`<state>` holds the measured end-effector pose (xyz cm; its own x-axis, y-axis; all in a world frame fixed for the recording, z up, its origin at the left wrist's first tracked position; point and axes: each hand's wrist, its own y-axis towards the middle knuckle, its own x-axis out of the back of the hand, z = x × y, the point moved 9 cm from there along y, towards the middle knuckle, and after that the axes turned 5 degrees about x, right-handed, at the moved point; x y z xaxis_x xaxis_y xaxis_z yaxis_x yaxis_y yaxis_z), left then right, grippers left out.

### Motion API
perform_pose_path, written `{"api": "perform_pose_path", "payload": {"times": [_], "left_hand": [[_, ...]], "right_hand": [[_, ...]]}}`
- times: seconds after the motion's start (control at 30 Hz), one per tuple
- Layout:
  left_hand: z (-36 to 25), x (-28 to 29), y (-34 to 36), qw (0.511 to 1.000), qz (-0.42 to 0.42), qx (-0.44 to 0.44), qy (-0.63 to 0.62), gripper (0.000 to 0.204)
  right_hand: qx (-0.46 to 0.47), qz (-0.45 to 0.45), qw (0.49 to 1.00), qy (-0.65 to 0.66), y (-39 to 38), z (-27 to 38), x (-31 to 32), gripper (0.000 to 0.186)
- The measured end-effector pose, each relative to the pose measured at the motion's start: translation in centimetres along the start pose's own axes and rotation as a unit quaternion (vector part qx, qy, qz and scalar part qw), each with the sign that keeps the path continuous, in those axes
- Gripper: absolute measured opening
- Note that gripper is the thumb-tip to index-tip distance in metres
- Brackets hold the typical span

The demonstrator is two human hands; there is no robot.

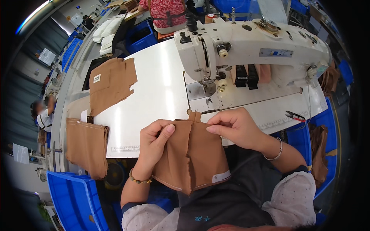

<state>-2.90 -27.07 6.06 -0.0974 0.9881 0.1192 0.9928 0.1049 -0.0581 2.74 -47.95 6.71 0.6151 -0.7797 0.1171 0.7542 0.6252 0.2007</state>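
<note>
Between both hands hangs a brown fabric piece (206, 154) with a seam down its middle, a short tab at its top and a white label near its lower right edge. My left hand (155, 140) pinches its upper left corner between thumb and fingers. At the upper right corner, my right hand (233, 126) pinches the cloth edge. The piece hangs over my dark apron, in front of the table edge. Just beyond it stands a white sewing machine (246, 46), its needle area above the metal plate (195, 91).
Brown cut pieces (115, 82) lie on the white table (154, 77) at left. A brown fabric stack (86, 144) overhangs its near left edge. Thread snips (295, 116) rest at right. Blue bins (73, 196) flank me. Other people sit farther off.
</note>
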Motion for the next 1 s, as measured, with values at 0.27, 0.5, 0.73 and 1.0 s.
{"api": "perform_pose_path", "payload": {"times": [0.27,0.5,0.73,1.0], "left_hand": [[1.5,0.8,-0.7,0.987,0.032,0.089,-0.13,0.014],[-3.2,8.3,-1.4,0.996,0.012,0.038,0.084,0.011],[-8.0,-0.5,9.6,0.854,0.203,-0.109,0.466,0.017],[3.2,-6.9,16.8,0.936,0.187,-0.072,0.289,0.008]], "right_hand": [[0.345,0.088,0.896,-0.265,-2.4,6.7,-4.4,0.029],[0.607,0.072,0.671,-0.42,-2.9,9.3,-11.1,0.024],[0.565,0.013,0.642,-0.517,-0.5,4.9,-10.1,0.02],[0.435,0.11,0.66,-0.602,0.6,-3.4,-4.8,0.013]]}}
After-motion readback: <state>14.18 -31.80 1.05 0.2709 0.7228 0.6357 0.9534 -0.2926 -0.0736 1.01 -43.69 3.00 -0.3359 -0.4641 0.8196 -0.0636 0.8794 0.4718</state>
